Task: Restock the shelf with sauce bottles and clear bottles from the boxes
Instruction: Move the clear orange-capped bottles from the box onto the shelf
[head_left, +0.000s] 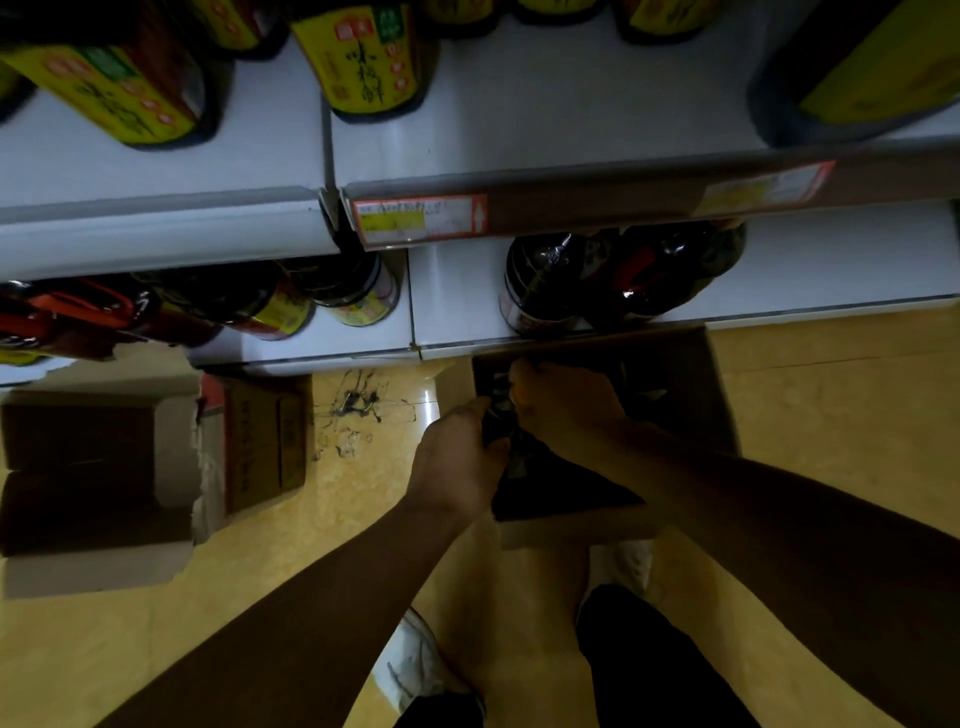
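Over the open box (675, 364) on the floor, at about one o'clock from our feet, we had both hands down among dark bottles. Our left hand (462, 457) curled around the neck of a dark sauce bottle (524, 467), and our right hand (566, 405) closed on the same cluster of bottle tops just beyond it, at one o'clock from the left; the two hands were almost touching. Whether the right hand gripped that same bottle or a neighbouring one, we could not tell, as the box interior was too dark.

At twelve o'clock the white shelf (831, 260) rose in two tiers. On the lower tier, directly above the box, stood two dark bottles (618, 275) side by side near the front edge. At ten o'clock more dark bottles with red and yellow labels (208, 301) crowded that tier. The upper tier carried yellow-labelled bottles (363, 57), and a price tag (421, 218) was fixed to its front rail.

At nine o'clock a second cardboard box (104, 488) sat on the yellow floor (831, 405) with its flaps open, well apart from our hands. A white shoe (415, 665) showed at six o'clock.
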